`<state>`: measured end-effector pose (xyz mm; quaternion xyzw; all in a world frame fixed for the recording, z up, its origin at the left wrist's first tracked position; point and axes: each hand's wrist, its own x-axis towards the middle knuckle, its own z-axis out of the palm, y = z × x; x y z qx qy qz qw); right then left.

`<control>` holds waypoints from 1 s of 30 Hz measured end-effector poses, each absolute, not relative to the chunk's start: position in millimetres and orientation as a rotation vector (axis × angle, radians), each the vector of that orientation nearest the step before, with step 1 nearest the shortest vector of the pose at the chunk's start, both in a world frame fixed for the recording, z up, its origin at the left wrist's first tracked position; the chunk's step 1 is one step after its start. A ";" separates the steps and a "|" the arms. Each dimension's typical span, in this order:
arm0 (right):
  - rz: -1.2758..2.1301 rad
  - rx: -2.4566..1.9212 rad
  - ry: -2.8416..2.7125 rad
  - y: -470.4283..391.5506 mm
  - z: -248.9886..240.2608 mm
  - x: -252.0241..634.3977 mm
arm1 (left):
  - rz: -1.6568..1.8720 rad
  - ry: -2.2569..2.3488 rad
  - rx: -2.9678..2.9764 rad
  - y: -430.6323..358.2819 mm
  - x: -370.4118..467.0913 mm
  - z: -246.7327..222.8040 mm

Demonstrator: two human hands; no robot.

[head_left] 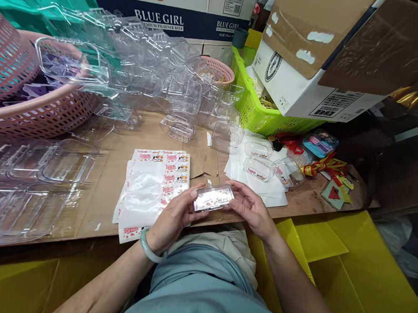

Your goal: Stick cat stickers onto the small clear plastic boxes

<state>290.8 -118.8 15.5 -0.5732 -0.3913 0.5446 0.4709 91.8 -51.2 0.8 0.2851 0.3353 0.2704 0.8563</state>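
Grips box [213, 198] just below frame centre by both ends with fingers of left hand [174, 214] and right hand [253, 211], apparently to keep its printed face in view

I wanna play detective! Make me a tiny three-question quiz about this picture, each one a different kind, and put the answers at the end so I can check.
1. Pick one: which wrist wears the pale green bangle?
A) left
B) right
C) both

2. True or false: the left hand and the right hand both touch the small clear case.

3. Fill in the missing word: the big printed box at the back says "BLUE ____".

Key:
1. A, left.
2. True, there is one hand at each end of it.
3. GIRL.
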 end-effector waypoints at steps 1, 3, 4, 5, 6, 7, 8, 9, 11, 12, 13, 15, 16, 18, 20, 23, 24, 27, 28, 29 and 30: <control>1.334 -1.401 -0.960 -119.0 14.9 291.3 | 0.568 0.703 0.592 -51.4 91.5 0.8; 1.333 -1.396 -0.963 -119.1 14.0 292.0 | 0.575 0.699 0.580 -51.5 91.2 0.4; 1.334 -1.393 -0.962 -119.1 13.7 292.2 | 0.578 0.698 0.574 -51.5 91.0 0.1; 1.336 -1.389 -0.959 -119.0 13.2 292.4 | 0.580 0.696 0.567 -51.5 90.9 -0.4; 1.340 -1.384 -0.956 -118.9 12.8 292.7 | 0.581 0.695 0.560 -51.5 90.8 -0.8; 1.345 -1.378 -0.952 -118.7 12.2 292.9 | 0.580 0.693 0.553 -51.5 90.6 -1.1; 1.349 -1.370 -0.947 -118.5 11.5 293.2 | 0.579 0.690 0.546 -51.6 90.4 -1.4; 1.354 -1.358 -0.941 -118.3 10.7 293.5 | 0.579 0.689 0.540 -51.8 90.2 -1.4; 1.365 -1.328 -0.923 -118.0 9.0 294.2 | 0.580 0.689 0.528 -52.1 89.9 -1.2; 1.371 -1.316 -0.915 -117.9 8.1 294.5 | 0.581 0.691 0.525 -52.3 89.9 -0.9; 1.377 -1.307 -0.909 -117.8 7.4 294.8 | 0.582 0.693 0.525 -52.4 89.9 -0.6; 1.391 -1.293 -0.908 -117.5 6.4 295.2 | 0.582 0.694 0.528 -52.4 90.0 -0.4; 1.396 -1.287 -0.912 -117.3 6.1 295.3 | 0.582 0.696 0.529 -52.3 90.0 -0.6; 1.403 -1.276 -0.926 -116.7 5.9 295.3 | 0.585 0.700 0.526 -52.0 90.0 -1.3; 1.401 -1.274 -0.945 -116.1 6.0 295.2 | 0.592 0.701 0.526 -51.5 89.6 -2.2; 1.397 -1.284 -0.977 -115.4 6.4 294.9 | 0.605 0.701 0.538 -50.6 88.2 -2.9; 1.395 -1.290 -0.985 -115.2 6.6 294.8 | 0.610 0.701 0.545 -50.4 87.6 -2.9; 1.396 -1.298 -0.997 -114.2 7.8 294.2 | 0.616 0.688 0.572 -49.9 85.9 -2.3; 1.394 -1.296 -0.996 -113.8 8.4 294.1 | 0.611 0.680 0.586 -49.8 85.4 -2.1; 1.393 -1.292 -0.994 -113.4 9.1 294.0 | 0.605 0.675 0.603 -49.6 85.1 -1.8; 1.391 -1.289 -0.995 -113.0 9.9 294.0 | 0.599 0.673 0.619 -49.3 84.8 -1.4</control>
